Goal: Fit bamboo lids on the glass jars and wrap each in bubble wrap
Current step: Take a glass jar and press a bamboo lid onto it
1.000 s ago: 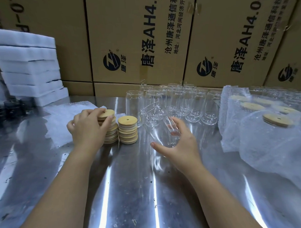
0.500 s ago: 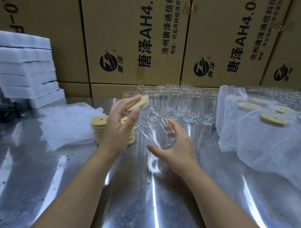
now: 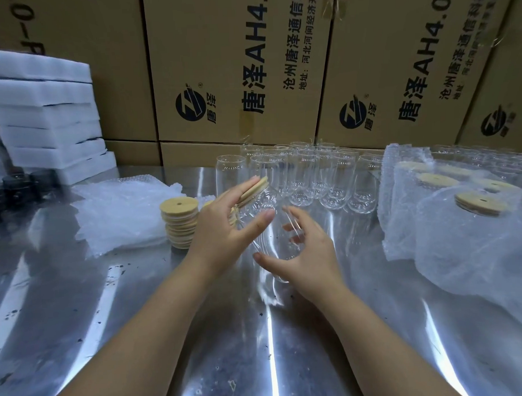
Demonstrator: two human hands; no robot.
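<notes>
My right hand (image 3: 310, 249) grips a clear glass jar (image 3: 273, 242), tilted with its mouth toward the upper left. My left hand (image 3: 225, 228) holds a round bamboo lid (image 3: 255, 188) by its edge, right at the jar's mouth. Two stacks of bamboo lids (image 3: 180, 221) stand on the metal table just left of my left hand; the nearer stack is mostly hidden behind it. A pile of bubble wrap sheets (image 3: 121, 214) lies further left. Several empty jars (image 3: 312, 175) stand in a cluster behind my hands.
Wrapped, lidded jars (image 3: 473, 220) fill the right side of the shiny steel table (image 3: 259, 346). White foam slabs (image 3: 44, 116) are stacked at the back left, with dark bottles (image 3: 14, 188) beside them. Cardboard cartons (image 3: 249, 65) wall off the back.
My left hand picked a lid off the stack and carried it right to the jar's mouth. My right hand kept holding the tilted jar.
</notes>
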